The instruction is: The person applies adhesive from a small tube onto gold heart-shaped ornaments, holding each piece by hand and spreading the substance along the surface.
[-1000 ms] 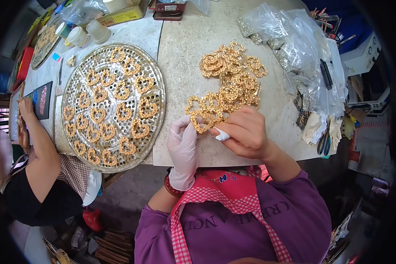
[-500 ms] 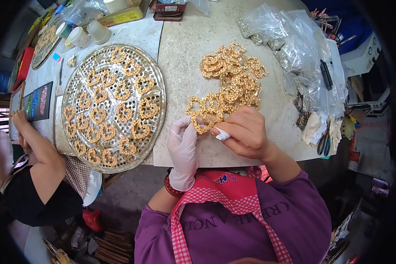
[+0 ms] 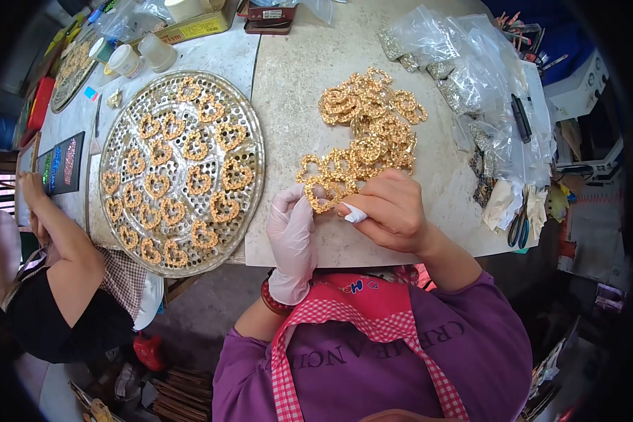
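Observation:
My left hand [image 3: 289, 235], in a thin white glove, pinches the left side of a gold, textured heart-shaped piece [image 3: 314, 204] at the near end of a pile. Bare except for a white wrap [image 3: 355, 214] on one digit, my right hand [image 3: 395, 211] is closed at the heart's right edge; its fingertips are partly hidden. Just beyond both hands, a heap of similar gold hearts [image 3: 373, 130] lies on the pale board. To the left, a round perforated metal tray [image 3: 261, 158] carries several gold hearts spread apart.
Clear plastic bags [image 3: 443, 42] of small pieces lie at right, with a black pen [image 3: 521, 118] and scissors [image 3: 518, 228]. Plastic cups [image 3: 125, 60] stand at the back left. At far left, a co-worker's arm [image 3: 67, 228] reaches toward a dark board [image 3: 63, 165] of coloured rows.
My hands stay almost in place at the same heart, with only a very slight shift. The co-worker's hand at far left has moved a little.

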{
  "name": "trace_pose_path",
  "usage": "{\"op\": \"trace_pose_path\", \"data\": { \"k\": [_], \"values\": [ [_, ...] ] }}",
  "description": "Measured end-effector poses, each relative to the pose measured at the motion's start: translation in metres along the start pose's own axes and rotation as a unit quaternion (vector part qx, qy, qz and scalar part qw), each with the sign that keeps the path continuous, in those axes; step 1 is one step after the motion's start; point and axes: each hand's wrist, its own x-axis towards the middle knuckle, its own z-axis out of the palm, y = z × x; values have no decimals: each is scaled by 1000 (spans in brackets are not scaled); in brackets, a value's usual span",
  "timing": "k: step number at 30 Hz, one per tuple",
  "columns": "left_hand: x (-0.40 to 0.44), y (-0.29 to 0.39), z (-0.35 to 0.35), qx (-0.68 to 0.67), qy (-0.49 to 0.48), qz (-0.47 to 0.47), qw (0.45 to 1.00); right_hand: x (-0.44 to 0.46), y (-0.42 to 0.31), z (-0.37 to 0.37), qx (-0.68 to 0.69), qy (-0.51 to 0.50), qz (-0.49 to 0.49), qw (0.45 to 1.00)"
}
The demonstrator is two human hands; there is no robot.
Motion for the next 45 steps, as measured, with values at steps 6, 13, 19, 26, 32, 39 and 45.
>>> {"op": "trace_pose_path", "data": {
  "k": [6, 13, 19, 26, 32, 39, 45],
  "values": [
    [-1, 3, 7, -10, 6, -2, 1000, -1, 2, 1, 9, 1, 3, 1000],
    [3, -2, 0, -6, -10, 8, 1000, -1, 2, -1, 5, -3, 13, 1000],
    [3, -4, -3, -1, -12, 9, 1000, -2, 3, 1, 3, 3, 10, 1000],
    [3, -4, -3, -8, -18, 9, 1000, -2, 3, -1, 3, -12, 22, 1000],
    [3, -3, -2, -13, -17, 8, 1000, -2, 3, -1, 5, -9, 20, 1000],
    [2, -2, -3, -21, -12, -2, 1000, -3, 2, 2, 5, -3, 11, 1000],
    [1, -1, -2, -14, -15, -1, 1000, -2, 1, 1, 1, -6, 16, 1000]
  ]
}}
